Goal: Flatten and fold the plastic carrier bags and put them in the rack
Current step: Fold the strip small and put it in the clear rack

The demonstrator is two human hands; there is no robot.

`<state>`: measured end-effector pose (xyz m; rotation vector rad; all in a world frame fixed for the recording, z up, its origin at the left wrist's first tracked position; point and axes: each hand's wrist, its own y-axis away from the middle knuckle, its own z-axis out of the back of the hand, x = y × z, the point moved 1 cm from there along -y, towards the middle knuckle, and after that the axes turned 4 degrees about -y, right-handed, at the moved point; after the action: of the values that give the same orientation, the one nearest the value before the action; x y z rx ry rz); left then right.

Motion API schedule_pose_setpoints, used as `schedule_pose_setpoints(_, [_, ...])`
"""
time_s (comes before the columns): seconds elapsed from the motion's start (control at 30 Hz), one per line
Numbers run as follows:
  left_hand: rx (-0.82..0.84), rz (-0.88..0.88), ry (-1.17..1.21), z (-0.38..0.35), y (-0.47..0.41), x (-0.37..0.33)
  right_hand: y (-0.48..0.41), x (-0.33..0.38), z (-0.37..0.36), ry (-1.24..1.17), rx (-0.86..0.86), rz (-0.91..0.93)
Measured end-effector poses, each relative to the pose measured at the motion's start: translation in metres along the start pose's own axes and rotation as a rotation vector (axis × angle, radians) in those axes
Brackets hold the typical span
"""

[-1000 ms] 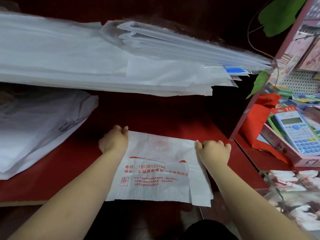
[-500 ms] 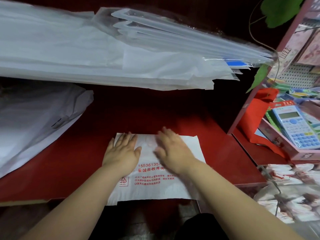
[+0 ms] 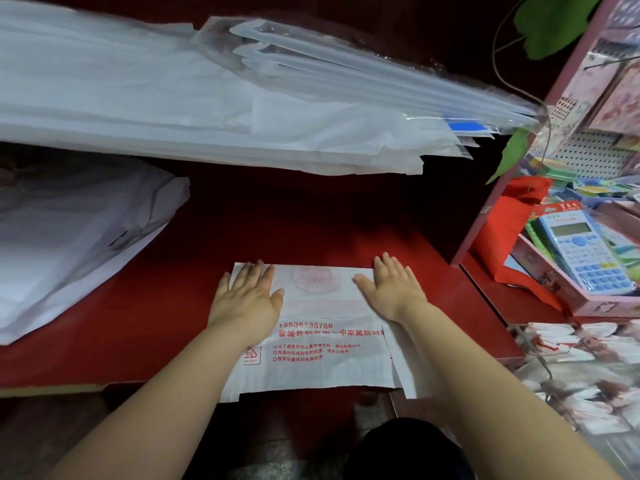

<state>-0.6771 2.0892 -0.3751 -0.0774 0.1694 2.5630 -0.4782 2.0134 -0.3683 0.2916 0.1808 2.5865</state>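
Both palms are down flat on the carrier bag (image 3: 318, 344), at centre frame on the red counter (image 3: 156, 306). Your left hand (image 3: 247, 296) covers its upper-left corner and your right hand (image 3: 391, 289) its upper-right corner. All fingers are straight and close together, pointing to the top of the frame, pressing and gripping nothing. The bag's far edge runs left to right just under your fingertips and looks like a fold line. The printed half lies toward the bottom of the frame, behind your wrists, with its near edge at or just over the counter's front edge. A loose strip sticks out at the bag's lower right, so your right hand is nearer to it. I'd say you're mid-flatten, with the next fold not started. The free edge is below your palms, so either hand has to draw back toward you to reach it. The stacked bags (image 3: 207, 116) across the upper frame are probably the rack, well apart from both hands.
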Motion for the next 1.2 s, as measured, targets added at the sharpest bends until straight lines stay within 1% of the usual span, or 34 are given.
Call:
schedule_pose_setpoints(0.07, [-0.005,0.008,0.000,0.000,-0.001,-0.001,-0.001,-0.011,0.003,-0.098,-0.055,0.002])
schedule_pose_setpoints(0.13, [-0.010,0.011,-0.001,-0.001,-0.001,-0.001,0.005,-0.020,0.006,-0.339,-0.175,0.040])
schedule_pose_setpoints(0.2, [-0.014,0.010,0.002,-0.003,-0.001,-0.001,0.022,-0.030,0.008,-0.547,-0.331,0.102])
schedule_pose_setpoints(0.27, [-0.020,0.001,0.011,-0.004,-0.001,-0.001,0.044,-0.043,0.007,-0.597,-0.424,0.167])
schedule_pose_setpoints(0.33, [-0.061,-0.007,0.127,-0.002,-0.002,-0.001,0.069,-0.054,0.001,-0.579,-0.410,0.265])
schedule_pose_setpoints(0.43, [-0.227,-0.003,0.580,0.006,0.002,0.002,0.097,-0.068,-0.008,-0.538,-0.271,0.420])
schedule_pose_setpoints(0.47, [-0.279,-0.042,0.714,0.007,0.006,0.006,0.102,-0.072,-0.011,-0.509,-0.225,0.456])
schedule_pose_setpoints(0.5, [-0.299,-0.107,0.779,0.007,0.014,0.010,0.106,-0.075,-0.013,-0.466,-0.188,0.488])
schedule_pose_setpoints(0.53, [-0.296,-0.191,0.789,0.009,0.026,0.015,0.109,-0.078,-0.016,-0.415,-0.157,0.514])
schedule_pose_setpoints(0.57, [-0.270,-0.264,0.755,0.009,0.039,0.021,0.109,-0.081,-0.018,-0.356,-0.136,0.531])
schedule_pose_setpoints(0.63, [-0.146,-0.364,0.535,0.004,0.066,0.031,0.108,-0.086,-0.022,-0.220,-0.153,0.545])
schedule_pose_setpoints(0.67, [-0.080,-0.391,0.385,-0.001,0.075,0.037,0.105,-0.086,-0.025,-0.135,-0.204,0.570])
schedule_pose_setpoints(0.73, [-0.037,-0.399,0.174,-0.012,0.086,0.048,0.099,-0.083,-0.030,0.031,-0.320,0.624])
schedule_pose_setpoints(0.8, [-0.156,-0.460,0.052,-0.020,0.087,0.053,0.092,-0.077,-0.033,0.055,-0.421,0.662])
schedule_pose_setpoints(0.87, [-0.295,-0.473,0.054,-0.023,0.085,0.057,0.088,-0.075,-0.036,-0.001,-0.447,0.676])
schedule_pose_setpoints(0.9, [-0.364,-0.485,0.079,-0.025,0.084,0.059,0.089,-0.076,-0.037,-0.020,-0.453,0.681])
schedule_pose_setpoints(0.97, [-0.433,-0.490,0.137,-0.029,0.087,0.057,0.092,-0.083,-0.040,-0.056,-0.501,0.676])
schedule_pose_setpoints(1.03, [-0.505,-0.430,0.209,-0.033,0.095,0.054,0.103,-0.085,-0.039,-0.148,-0.556,0.667])
schedule_pose_setpoints(1.07, [-0.510,-0.364,0.323,-0.035,0.099,0.053,0.107,-0.085,-0.038,-0.212,-0.580,0.661])
schedule_pose_setpoints(1.13, [-0.451,-0.218,0.646,-0.039,0.105,0.051,0.116,-0.084,-0.038,-0.369,-0.570,0.616])
schedule_pose_setpoints(1.17, [-0.429,-0.191,0.742,-0.042,0.105,0.051,0.120,-0.083,-0.036,-0.465,-0.554,0.555])
schedule_pose_setpoints(1.2, [-0.432,-0.180,0.775,-0.042,0.105,0.049,0.122,-0.082,-0.035,-0.564,-0.524,0.502])
